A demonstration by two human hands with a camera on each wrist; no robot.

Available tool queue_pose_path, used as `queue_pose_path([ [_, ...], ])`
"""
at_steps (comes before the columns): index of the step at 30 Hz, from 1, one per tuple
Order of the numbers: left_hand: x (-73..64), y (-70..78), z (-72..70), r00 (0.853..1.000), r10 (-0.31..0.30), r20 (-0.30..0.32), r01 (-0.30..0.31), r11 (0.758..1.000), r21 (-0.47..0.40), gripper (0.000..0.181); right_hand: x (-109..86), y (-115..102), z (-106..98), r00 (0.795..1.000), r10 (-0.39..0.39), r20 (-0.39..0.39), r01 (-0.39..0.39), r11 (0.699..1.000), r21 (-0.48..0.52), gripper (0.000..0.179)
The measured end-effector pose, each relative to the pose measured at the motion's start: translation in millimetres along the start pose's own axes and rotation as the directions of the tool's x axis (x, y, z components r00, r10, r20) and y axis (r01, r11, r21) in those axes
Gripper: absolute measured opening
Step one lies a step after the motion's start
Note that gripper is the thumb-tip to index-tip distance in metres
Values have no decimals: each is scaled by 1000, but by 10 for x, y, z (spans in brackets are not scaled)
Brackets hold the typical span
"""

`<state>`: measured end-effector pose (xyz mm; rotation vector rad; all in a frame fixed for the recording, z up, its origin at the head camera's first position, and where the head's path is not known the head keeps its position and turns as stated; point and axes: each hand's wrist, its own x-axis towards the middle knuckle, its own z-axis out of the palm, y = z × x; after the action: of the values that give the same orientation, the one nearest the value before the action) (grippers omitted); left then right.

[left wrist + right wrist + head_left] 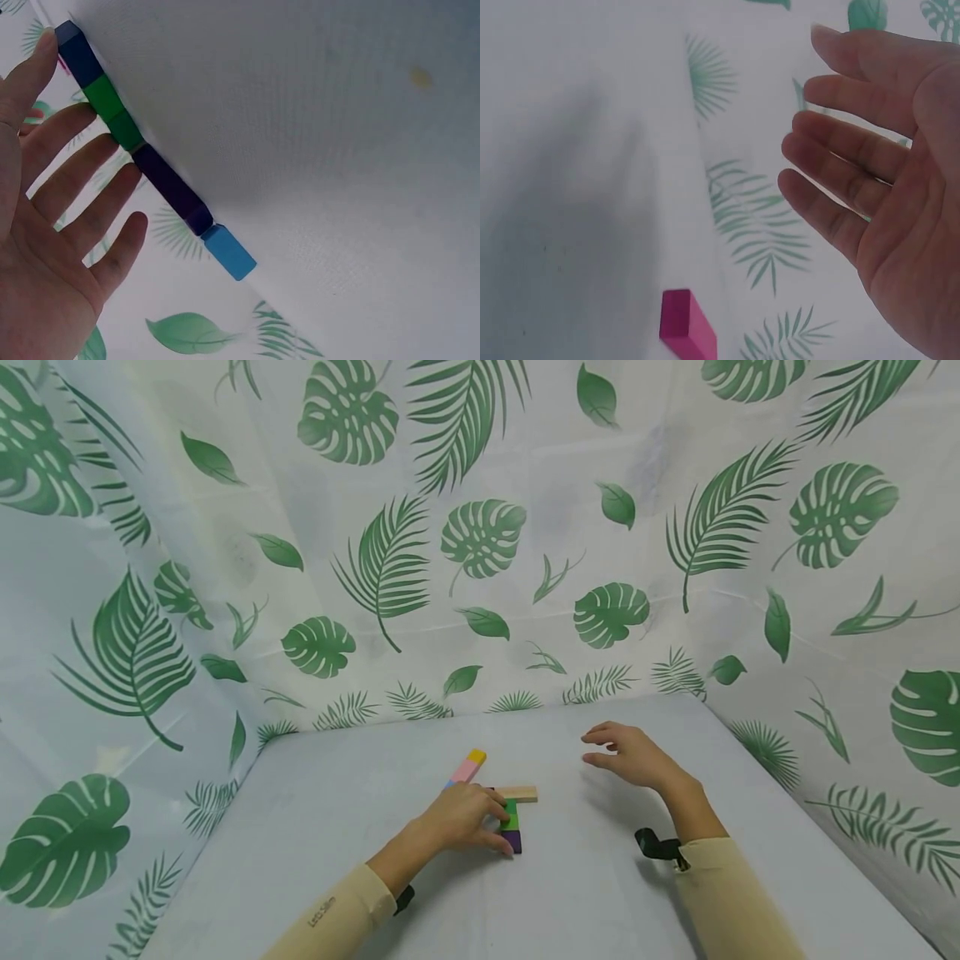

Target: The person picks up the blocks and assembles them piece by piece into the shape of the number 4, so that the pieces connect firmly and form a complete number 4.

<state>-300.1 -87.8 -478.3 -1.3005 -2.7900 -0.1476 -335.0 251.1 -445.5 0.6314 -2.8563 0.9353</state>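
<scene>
My left hand (463, 820) touches a row of coloured blocks on the table, its thumb tip by the near end, a dark purple-blue block (512, 841). Its fingertips reach the green blocks (512, 815) behind that one and cover part of the row. Seen from the left wrist, the fingers lie fairly straight along the green blocks (112, 112) and a dark purple block (172, 187); a light blue block (229, 253) lies beyond. To the right, my right hand (636, 758) hovers above the table holding nothing, fingers loosely bent.
A plain wooden block (525, 793) extends rightward from the row's far end. Beyond the left hand, a pink block (466, 770) and a yellow block (477, 757) lie in a slanted line. One magenta block (686, 322) shows below the right hand. Leaf-print cloth (480, 610) walls the table.
</scene>
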Motion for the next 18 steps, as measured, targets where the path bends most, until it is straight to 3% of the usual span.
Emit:
queue_pose_path([
  [6, -3, 15, -18, 1000, -11, 9, 10, 1000, 4, 55, -41, 145, -74, 995, 100, -15, -100, 995, 31, 46],
  [18, 2, 47, -35, 999, -35, 32, 35, 999, 5, 53, -108, 224, -164, 979, 203, -12, -203, 979, 11, 49],
])
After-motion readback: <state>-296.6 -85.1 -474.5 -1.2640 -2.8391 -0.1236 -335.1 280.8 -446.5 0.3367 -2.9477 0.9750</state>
